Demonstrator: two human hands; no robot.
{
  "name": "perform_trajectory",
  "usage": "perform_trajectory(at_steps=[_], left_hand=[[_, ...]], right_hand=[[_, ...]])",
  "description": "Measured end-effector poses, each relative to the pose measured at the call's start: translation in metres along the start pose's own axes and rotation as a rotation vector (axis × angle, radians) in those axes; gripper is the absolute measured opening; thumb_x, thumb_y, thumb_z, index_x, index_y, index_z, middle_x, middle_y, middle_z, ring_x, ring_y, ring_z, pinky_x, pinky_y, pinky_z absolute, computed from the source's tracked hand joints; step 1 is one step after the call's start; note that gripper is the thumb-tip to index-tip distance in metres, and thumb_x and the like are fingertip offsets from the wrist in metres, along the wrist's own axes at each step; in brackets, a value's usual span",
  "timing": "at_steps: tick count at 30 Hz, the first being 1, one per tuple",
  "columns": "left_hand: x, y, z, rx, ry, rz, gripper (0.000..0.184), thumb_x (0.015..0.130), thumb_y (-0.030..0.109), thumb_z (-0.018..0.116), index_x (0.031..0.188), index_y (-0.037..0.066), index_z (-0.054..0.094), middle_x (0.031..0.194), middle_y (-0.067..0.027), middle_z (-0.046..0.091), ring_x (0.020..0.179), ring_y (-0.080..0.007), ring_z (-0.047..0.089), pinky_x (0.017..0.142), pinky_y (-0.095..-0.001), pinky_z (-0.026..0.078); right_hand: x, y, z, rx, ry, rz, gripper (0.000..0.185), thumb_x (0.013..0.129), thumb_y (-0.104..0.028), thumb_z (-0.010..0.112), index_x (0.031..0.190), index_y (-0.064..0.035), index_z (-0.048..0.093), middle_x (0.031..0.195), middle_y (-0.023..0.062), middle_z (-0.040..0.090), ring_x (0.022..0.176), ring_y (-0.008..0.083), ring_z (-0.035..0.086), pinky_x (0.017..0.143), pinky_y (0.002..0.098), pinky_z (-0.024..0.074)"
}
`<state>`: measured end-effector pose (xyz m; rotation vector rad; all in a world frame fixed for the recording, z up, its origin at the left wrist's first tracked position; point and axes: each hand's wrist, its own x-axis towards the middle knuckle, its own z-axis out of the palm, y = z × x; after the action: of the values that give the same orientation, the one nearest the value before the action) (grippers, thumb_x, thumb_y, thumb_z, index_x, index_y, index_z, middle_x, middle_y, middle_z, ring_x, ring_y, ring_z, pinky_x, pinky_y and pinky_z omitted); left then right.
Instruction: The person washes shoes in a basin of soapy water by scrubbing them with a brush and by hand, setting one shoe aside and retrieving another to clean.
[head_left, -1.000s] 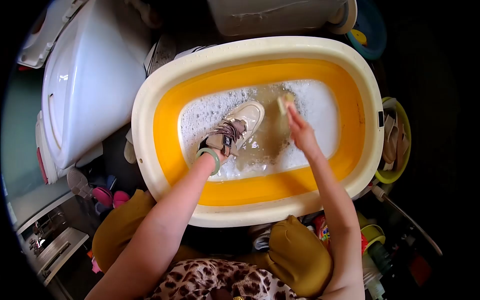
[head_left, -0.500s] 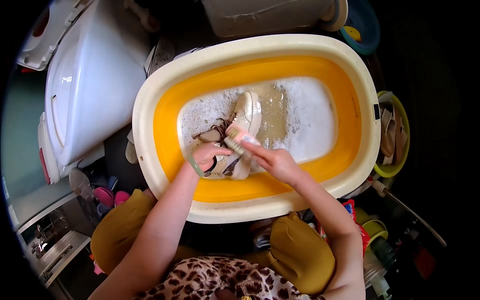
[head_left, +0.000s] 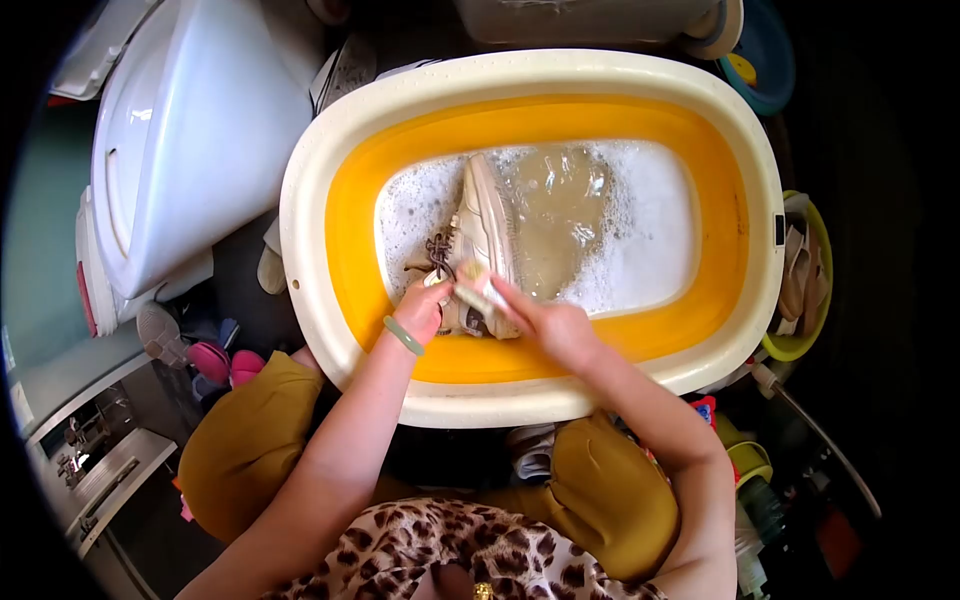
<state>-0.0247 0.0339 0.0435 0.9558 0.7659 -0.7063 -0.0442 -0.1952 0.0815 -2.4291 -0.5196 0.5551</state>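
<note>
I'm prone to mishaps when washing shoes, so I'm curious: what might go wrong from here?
The pale scrubbing brush in the right hand is very close to the left hand, so a stroke could scrape it. The cream lace-up shoe is wet among murky, foamy water, so it might slip. The smooth pale-green bangle could knock against the oval cream-and-yellow tub.
</note>
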Motion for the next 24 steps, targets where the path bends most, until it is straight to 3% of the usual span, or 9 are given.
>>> perform_trajectory(at_steps=[4,7,11,12,14,18,19,21,24], left_hand=[[0.0,-0.001,0.011,-0.021,0.074,-0.019,0.032,0.087,0.019,0.058,0.112,-0.001,0.053,0.112,-0.0068,0.056,0.104,-0.0146,0.05,0.093,-0.0288,0.036],[-0.005,0.008,0.023,0.038,0.06,-0.027,0.036,0.087,0.021,0.059,0.115,-0.001,0.052,0.115,-0.0066,0.054,0.108,-0.0134,0.046,0.097,-0.0287,0.031],[-0.004,0.013,0.027,-0.125,-0.019,0.028,0.033,0.087,0.02,0.057,0.113,0.0,0.054,0.11,-0.0063,0.057,0.103,-0.014,0.05,0.094,-0.0295,0.035],[-0.002,0.015,0.025,-0.124,-0.032,0.036,0.033,0.087,0.02,0.057,0.113,0.0,0.054,0.11,-0.0063,0.057,0.103,-0.014,0.05,0.094,-0.0295,0.035],[0.0,0.01,0.019,0.02,0.039,0.107,0.03,0.088,0.018,0.055,0.111,0.0,0.055,0.109,-0.0059,0.058,0.102,-0.0141,0.051,0.091,-0.03,0.037],[-0.003,0.006,0.026,-0.041,0.062,0.075,0.027,0.088,0.016,0.054,0.11,0.0,0.055,0.109,-0.0057,0.058,0.1,-0.0138,0.052,0.089,-0.0289,0.039],[0.0,0.003,0.026,-0.042,0.065,0.077,0.027,0.088,0.016,0.054,0.11,0.0,0.055,0.109,-0.0057,0.058,0.1,-0.0138,0.052,0.089,-0.0289,0.039],[0.005,0.003,0.028,-0.052,0.051,0.034,0.026,0.087,0.015,0.055,0.109,0.0,0.056,0.107,-0.0055,0.059,0.098,-0.0141,0.053,0.087,-0.0287,0.04],[-0.001,0.015,0.035,-0.053,0.058,0.052,0.026,0.087,0.015,0.056,0.108,0.0,0.056,0.106,-0.0061,0.059,0.096,-0.0142,0.054,0.086,-0.0286,0.041]], right_hand=[[-0.013,0.015,-0.019,-0.181,-0.115,-0.165,0.044,0.086,-0.032,0.053,0.13,-0.0301,0.044,0.047,0.0075,0.047,0.035,0.0214,0.046,0.034,0.0336,0.0372],[0.058,0.036,-0.032,-0.287,0.082,-0.133,0.044,0.085,-0.031,0.054,0.128,-0.0306,0.045,0.046,0.006,0.046,0.034,0.0198,0.045,0.033,0.0329,0.036],[0.092,0.02,-0.032,-0.266,0.257,-0.159,0.044,0.085,-0.027,0.054,0.128,-0.03,0.046,0.047,0.0063,0.047,0.035,0.02,0.046,0.033,0.0332,0.0369],[0.075,0.018,-0.027,-0.224,0.178,-0.191,0.051,0.081,-0.02,0.052,0.131,-0.0281,0.04,0.052,0.0069,0.054,0.039,0.0221,0.051,0.035,0.0351,0.04],[0.024,0.014,-0.007,0.024,0.079,-0.166,0.056,0.079,-0.017,0.056,0.131,-0.0299,0.042,0.048,0.0073,0.048,0.036,0.0198,0.048,0.034,0.0336,0.0381],[-0.017,0.009,-0.019,-0.09,-0.078,-0.216,0.059,0.077,-0.011,0.056,0.13,-0.0323,0.043,0.05,0.0064,0.047,0.038,0.0199,0.048,0.038,0.033,0.041],[0.001,0.02,-0.029,-0.193,-0.129,-0.214,0.06,0.077,-0.01,0.055,0.131,-0.0329,0.042,0.05,0.0057,0.048,0.038,0.0199,0.048,0.037,0.0329,0.0406],[0.05,0.04,-0.032,-0.375,0.09,-0.225,0.054,0.08,-0.011,0.05,0.13,-0.0319,0.043,0.052,0.0054,0.051,0.037,0.02,0.049,0.035,0.0319,0.0391],[0.09,0.018,-0.044,-0.181,0.115,-0.146,0.049,0.083,-0.015,0.05,0.129,-0.0301,0.045,0.056,0.0068,0.055,0.041,0.0212,0.052,0.039,0.0336,0.0417]])
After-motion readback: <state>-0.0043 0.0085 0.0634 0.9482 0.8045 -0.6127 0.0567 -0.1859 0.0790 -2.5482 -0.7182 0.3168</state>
